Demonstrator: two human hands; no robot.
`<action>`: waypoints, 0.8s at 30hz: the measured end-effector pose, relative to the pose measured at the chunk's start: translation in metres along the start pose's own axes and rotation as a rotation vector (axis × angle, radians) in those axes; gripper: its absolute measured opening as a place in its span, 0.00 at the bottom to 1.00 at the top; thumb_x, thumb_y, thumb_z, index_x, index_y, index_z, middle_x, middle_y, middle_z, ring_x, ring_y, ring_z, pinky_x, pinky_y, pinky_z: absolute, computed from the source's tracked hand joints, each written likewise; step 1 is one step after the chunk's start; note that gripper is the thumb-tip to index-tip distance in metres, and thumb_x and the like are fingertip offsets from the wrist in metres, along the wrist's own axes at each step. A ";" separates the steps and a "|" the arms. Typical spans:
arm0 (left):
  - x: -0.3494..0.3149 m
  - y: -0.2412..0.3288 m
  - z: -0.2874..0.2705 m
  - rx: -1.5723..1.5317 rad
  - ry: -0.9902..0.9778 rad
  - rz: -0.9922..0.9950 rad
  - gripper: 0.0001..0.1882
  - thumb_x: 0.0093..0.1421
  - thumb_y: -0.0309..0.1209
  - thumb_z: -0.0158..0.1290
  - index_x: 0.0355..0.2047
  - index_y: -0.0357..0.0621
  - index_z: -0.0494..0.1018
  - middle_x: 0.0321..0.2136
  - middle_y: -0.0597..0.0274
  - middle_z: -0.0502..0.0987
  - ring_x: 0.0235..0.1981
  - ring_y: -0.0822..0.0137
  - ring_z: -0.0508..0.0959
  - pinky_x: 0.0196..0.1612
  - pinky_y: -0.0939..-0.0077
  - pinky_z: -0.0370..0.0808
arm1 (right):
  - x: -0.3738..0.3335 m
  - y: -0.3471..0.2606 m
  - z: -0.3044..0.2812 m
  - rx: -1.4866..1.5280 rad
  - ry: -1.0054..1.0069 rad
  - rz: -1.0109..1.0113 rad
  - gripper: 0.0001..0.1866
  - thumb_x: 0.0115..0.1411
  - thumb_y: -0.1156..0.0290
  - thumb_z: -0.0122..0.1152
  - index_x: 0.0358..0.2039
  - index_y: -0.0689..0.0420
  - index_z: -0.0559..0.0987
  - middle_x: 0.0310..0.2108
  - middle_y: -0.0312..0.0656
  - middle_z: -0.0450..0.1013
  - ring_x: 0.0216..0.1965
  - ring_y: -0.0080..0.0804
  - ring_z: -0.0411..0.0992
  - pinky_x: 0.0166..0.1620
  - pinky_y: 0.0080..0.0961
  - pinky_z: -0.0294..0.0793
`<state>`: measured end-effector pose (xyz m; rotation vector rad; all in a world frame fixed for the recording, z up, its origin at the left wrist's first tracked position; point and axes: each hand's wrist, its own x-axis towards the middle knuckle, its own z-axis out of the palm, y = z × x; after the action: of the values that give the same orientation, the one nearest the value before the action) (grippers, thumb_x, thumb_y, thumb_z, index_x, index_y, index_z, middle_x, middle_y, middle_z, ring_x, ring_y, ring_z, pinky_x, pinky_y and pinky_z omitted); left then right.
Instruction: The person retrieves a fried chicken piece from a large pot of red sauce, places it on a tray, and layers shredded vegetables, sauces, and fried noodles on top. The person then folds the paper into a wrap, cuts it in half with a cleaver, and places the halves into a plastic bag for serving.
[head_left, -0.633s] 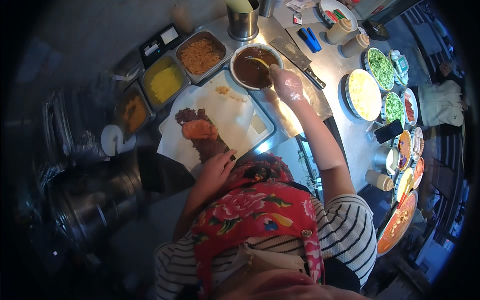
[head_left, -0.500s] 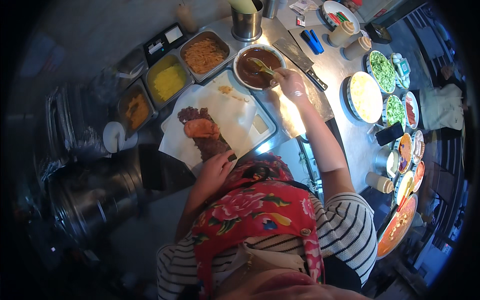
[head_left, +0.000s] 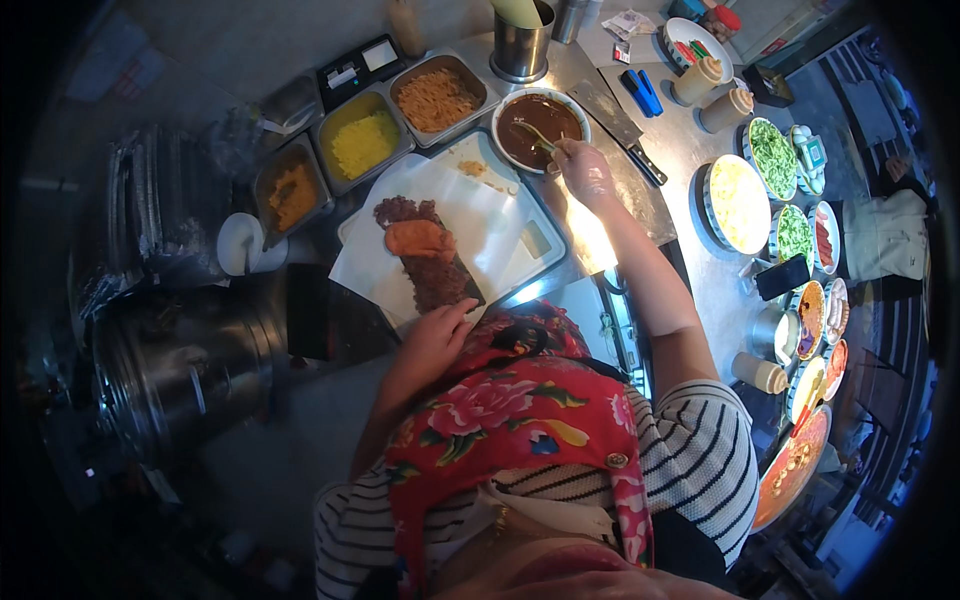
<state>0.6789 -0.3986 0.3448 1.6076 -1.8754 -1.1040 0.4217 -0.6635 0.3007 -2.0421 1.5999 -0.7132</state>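
Note:
My right hand [head_left: 584, 172], in what looks like a thin clear glove, is closed round the handle of a spoon [head_left: 538, 136]. The spoon's head dips into a white-rimmed bowl of dark brown sauce [head_left: 548, 112]. My left hand [head_left: 436, 338] rests with fingers stretched out at the near end of a strip of dark purplish rice [head_left: 436, 284]. A flat orange-brown piece of food [head_left: 420, 241] lies across the rice. Both sit on white paper [head_left: 360, 262] over a pale tray [head_left: 540, 246].
Metal pans of orange shreds [head_left: 436, 100], yellow shreds [head_left: 362, 144] and an orange filling [head_left: 292, 198] stand at left. Right of the sauce lie a cleaver [head_left: 606, 110] and a blue stapler-like object [head_left: 640, 93]. Several bowls, including a pale-filled one [head_left: 738, 203], and a phone [head_left: 782, 278] are farther right.
The spoon has shifted within the sauce, its head sinking lower into it. My left hand stays at the rice. The whole view has shifted slightly.

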 end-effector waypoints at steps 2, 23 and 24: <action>-0.004 -0.002 0.000 -0.007 0.004 0.004 0.19 0.64 0.28 0.52 0.56 0.45 0.71 0.37 0.50 0.77 0.37 0.52 0.78 0.41 0.64 0.74 | -0.001 -0.002 -0.004 0.390 0.001 0.209 0.12 0.62 0.66 0.58 0.35 0.62 0.82 0.25 0.44 0.79 0.26 0.37 0.77 0.33 0.33 0.75; -0.017 -0.025 0.007 -0.024 0.007 0.061 0.18 0.63 0.26 0.51 0.54 0.44 0.72 0.35 0.50 0.77 0.38 0.51 0.78 0.41 0.62 0.74 | -0.016 0.010 -0.010 0.597 0.058 0.448 0.15 0.63 0.67 0.55 0.38 0.65 0.83 0.28 0.40 0.81 0.29 0.25 0.76 0.39 0.22 0.74; -0.015 -0.028 0.009 -0.042 0.009 0.070 0.18 0.63 0.26 0.51 0.54 0.44 0.72 0.36 0.49 0.77 0.38 0.50 0.78 0.41 0.63 0.74 | -0.016 0.012 -0.008 0.583 0.042 0.487 0.14 0.63 0.67 0.55 0.36 0.65 0.83 0.28 0.41 0.81 0.29 0.25 0.76 0.38 0.23 0.74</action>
<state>0.6932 -0.3821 0.3200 1.5095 -1.8760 -1.0977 0.4049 -0.6509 0.2971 -1.1779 1.5819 -0.8997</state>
